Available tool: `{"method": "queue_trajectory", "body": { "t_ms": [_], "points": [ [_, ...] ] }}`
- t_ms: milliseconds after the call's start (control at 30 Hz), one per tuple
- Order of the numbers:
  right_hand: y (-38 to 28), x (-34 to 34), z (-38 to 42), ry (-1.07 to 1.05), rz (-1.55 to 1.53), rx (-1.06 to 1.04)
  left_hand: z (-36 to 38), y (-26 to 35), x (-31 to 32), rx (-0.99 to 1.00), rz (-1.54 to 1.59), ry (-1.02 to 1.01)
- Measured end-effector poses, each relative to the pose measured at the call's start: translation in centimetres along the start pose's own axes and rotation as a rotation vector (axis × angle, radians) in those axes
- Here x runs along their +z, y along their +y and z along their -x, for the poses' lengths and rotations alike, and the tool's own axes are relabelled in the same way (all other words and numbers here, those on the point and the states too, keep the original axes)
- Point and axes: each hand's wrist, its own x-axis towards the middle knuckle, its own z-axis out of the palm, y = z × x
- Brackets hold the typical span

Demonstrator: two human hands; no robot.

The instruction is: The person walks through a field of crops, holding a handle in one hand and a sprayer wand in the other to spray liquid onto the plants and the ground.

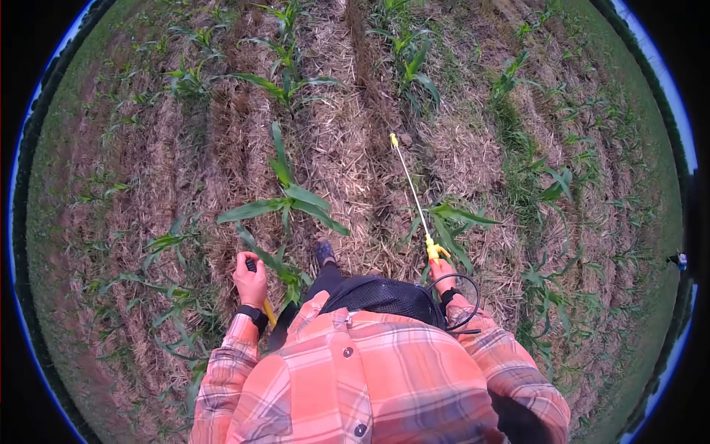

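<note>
My left hand (250, 280) is closed round the black grip (251, 264) of a lever, whose yellow shaft (269, 314) shows below the hand. In my right hand (442, 277) is the yellow handle (433, 250) of a spray wand. Its thin pale tube (411, 185) points forward and slightly left, ending in a yellow nozzle (393, 140) above the straw-covered soil. A black hose (477, 296) loops beside my right wrist. Green leaves of a young plant (455, 214) are close to the wand's handle.
Rows of young plants (287, 201) run forward through soil strewn with dry straw (344, 170). A leafy plant stands just ahead of my left hand. My shoe (324, 253) is between the rows. A distant person (681, 261) is at the far right edge.
</note>
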Motion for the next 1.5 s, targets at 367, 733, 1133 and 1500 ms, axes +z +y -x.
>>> {"method": "queue_trajectory", "body": {
  "t_ms": [367,733,1133,1500],
  "points": [
    [-16.0,6.4,-1.0,-0.532,0.428,-0.294,-8.5,-3.6,-1.8,-0.125,0.115,0.024],
    [-21.6,8.0,-3.7,-0.762,0.564,-0.475,-13.1,-1.0,-2.6,-0.116,0.183,0.016],
    [-18.7,5.0,-12.2,-0.315,0.393,-0.285,-20.3,5.1,1.2,0.023,0.058,0.061],
    [-12.0,2.1,-19.8,0.075,0.019,-0.104,-23.7,10.0,5.4,0.051,0.033,0.014]
  ]
}}
